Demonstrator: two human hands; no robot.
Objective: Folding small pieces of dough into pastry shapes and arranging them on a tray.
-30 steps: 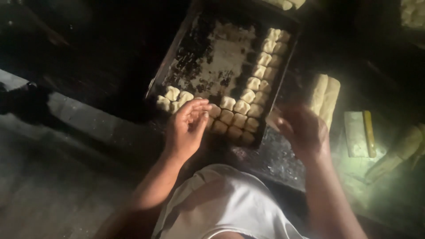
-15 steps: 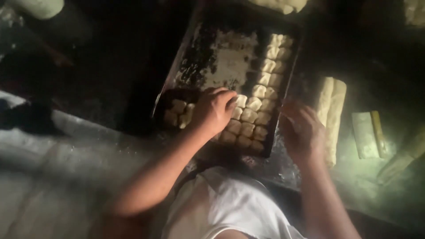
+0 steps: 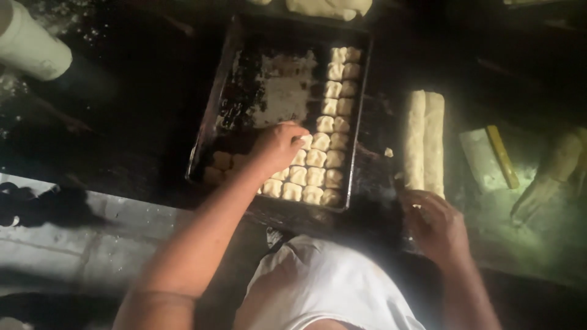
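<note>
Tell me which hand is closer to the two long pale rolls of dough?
Right. The right hand sits just below the two long pale rolls of dough; the left hand is away over the dark metal baking tray.

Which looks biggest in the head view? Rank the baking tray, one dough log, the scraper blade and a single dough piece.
1. baking tray
2. dough log
3. scraper blade, though dim light blurs its edges
4. dough piece

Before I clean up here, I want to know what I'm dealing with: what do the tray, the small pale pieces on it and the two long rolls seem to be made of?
The tray looks like dark, worn metal, its floor patchy with pale residue. The small pale pieces look like soft raw dough, matte and pillowy; the left hand rests on them. The two long rolls look like the same dough, smooth and uncut, near the right hand.
</note>
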